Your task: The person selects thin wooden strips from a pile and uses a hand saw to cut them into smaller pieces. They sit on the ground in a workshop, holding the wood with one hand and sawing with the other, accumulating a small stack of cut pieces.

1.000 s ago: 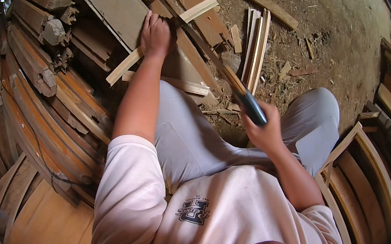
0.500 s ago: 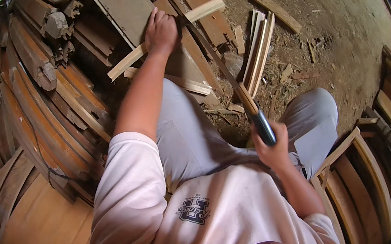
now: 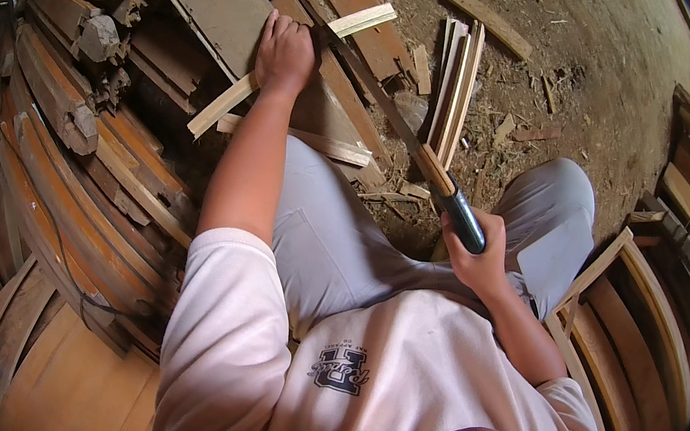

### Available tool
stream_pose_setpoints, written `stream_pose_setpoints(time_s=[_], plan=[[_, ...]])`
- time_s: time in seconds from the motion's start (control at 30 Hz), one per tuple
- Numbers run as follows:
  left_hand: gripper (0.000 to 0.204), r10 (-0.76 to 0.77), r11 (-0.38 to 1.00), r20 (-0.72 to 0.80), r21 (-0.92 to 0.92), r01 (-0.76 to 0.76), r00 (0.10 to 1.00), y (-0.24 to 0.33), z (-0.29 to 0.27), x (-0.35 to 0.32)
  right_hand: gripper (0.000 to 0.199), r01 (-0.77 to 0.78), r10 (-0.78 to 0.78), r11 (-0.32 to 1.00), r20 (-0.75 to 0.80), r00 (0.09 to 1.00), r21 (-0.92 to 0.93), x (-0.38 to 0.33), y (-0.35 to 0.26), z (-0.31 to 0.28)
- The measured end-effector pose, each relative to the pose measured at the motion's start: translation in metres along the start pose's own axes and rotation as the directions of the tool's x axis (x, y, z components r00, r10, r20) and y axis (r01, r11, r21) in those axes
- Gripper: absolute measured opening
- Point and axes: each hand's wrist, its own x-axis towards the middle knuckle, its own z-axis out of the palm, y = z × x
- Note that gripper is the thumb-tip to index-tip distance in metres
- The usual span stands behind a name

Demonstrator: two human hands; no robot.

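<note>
My left hand (image 3: 286, 56) is closed around a pale wooden strip (image 3: 223, 107) and presses it down on a broad grey-brown board (image 3: 228, 23). The strip runs crosswise and sticks out on both sides of the hand. In my right hand (image 3: 481, 257) is the dark, rounded grip of a handsaw (image 3: 391, 109). Its long, narrow blade slants up and left from the wooden part of the handle. Just right of my left hand, the blade meets the strip; how deep it sits there I cannot tell.
A bundle of thin strips (image 3: 458, 83) lies on the dirt floor right of the blade. Another short strip (image 3: 336, 149) rests by my left knee. Stacked planks (image 3: 68, 199) crowd the left side, and wooden frames (image 3: 635, 299) stand at the lower right. Offcuts litter the ground.
The saw and my right hand have shifted very slightly forward, away from my body. My left hand keeps its hold, and the strip's right end sits a touch lower.
</note>
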Motion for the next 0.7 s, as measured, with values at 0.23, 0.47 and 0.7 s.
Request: stream_pose_setpoints(time_s=[0.23, 0.47, 0.7], plan=[[0.024, 0.022, 0.999, -0.062, -0.025, -0.024, 0.998, -0.006, 0.007, -0.001, 0.009, 0.101, -0.101, 0.995, -0.028, 0.995, 0.017, 0.054, 0.004, 0.032], [0.037, 0.029, 0.994, 0.001, 0.107, -0.029, 1.0, 0.01, -0.014, 0.005, 0.01, 0.1, -0.095, 0.994, -0.144, 0.985, 0.034, 0.023, -0.029, -0.023], [0.043, -0.029, 0.997, -0.052, -0.077, 0.025, 0.998, 0.0, -0.007, -0.004, 0.024, 0.182, -0.199, 0.977, -0.166, 0.966, -0.113, 0.089, -0.048, -0.142]])
